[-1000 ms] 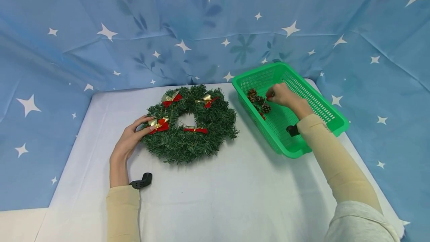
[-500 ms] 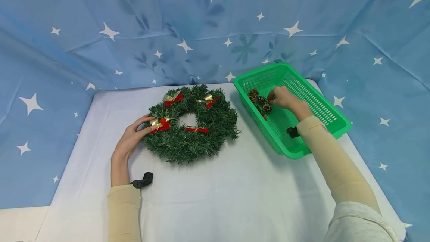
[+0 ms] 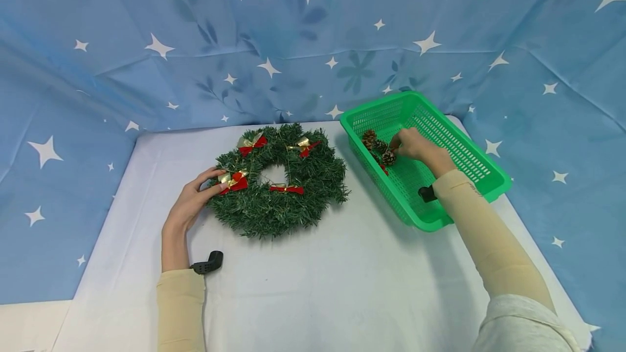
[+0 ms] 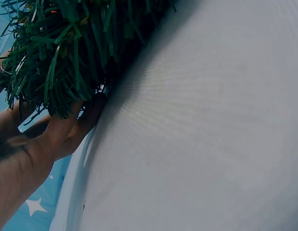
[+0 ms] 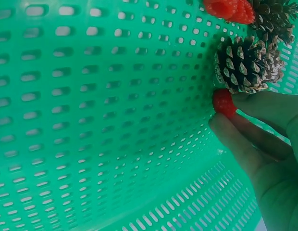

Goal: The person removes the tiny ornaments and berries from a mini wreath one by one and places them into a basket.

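A green wreath (image 3: 274,213) lies on the white table, decorated with several red-and-gold bows (image 3: 286,189). At its left edge my left hand (image 3: 188,202) grips it, fingertips on top by one bow and other fingers tucked beneath, as the left wrist view shows. My right hand (image 3: 418,145) reaches down into a green plastic basket (image 3: 411,183). In the right wrist view its thumb and fingers pinch a red raspberry-like ball (image 5: 224,102), low in the basket. A pine cone (image 5: 240,65) with pale-tipped scales sits right beside the thumb.
More pine cones (image 3: 369,137) and red berry-like pieces (image 5: 228,8) lie along the basket's left side. The basket stands at the table's back right. Behind the table hangs a blue cloth (image 3: 274,26) with white stars.
My right hand has shifted slightly down and right within the basket, close to the pine cones. The left hand and wreath hold still, apart from a small camera shift.
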`<act>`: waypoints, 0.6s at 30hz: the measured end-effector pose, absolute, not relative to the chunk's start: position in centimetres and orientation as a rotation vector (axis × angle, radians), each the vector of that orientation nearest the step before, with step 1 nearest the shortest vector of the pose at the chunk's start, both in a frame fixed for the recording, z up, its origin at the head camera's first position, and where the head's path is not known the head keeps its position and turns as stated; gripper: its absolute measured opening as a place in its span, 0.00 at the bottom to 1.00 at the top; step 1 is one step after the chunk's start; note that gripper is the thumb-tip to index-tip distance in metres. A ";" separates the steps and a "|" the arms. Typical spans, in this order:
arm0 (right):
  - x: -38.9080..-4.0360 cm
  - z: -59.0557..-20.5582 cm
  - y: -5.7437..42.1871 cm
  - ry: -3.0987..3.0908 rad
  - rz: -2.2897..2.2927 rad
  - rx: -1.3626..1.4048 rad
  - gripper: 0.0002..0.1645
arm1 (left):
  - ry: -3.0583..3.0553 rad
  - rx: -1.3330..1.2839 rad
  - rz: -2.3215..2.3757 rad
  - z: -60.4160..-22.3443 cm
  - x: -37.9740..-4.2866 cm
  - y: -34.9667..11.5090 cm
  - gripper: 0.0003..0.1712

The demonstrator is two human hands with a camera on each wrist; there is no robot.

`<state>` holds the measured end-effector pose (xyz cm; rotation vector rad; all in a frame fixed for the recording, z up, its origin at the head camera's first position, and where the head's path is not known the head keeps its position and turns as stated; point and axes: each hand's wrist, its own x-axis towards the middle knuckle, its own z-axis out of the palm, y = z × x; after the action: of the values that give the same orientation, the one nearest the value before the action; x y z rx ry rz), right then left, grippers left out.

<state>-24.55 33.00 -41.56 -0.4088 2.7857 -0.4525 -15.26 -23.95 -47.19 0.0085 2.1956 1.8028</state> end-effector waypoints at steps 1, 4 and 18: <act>-24.5 -41.5 33.0 2.788 -0.455 -0.409 0.13 | 2.195 0.007 1.802 -47.2 -15.3 -23.9 0.37; -24.6 -41.3 33.1 2.797 -0.469 -0.402 0.12 | 2.194 0.004 1.800 -47.2 -15.3 -23.9 0.37; -24.6 -40.1 32.8 2.856 -0.493 -0.428 0.15 | 2.186 0.003 1.808 -47.1 -15.2 -23.9 0.37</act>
<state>-24.56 32.84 -40.10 -0.4278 2.8561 -0.4933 -15.22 -23.86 -47.08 0.0033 2.1863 1.8079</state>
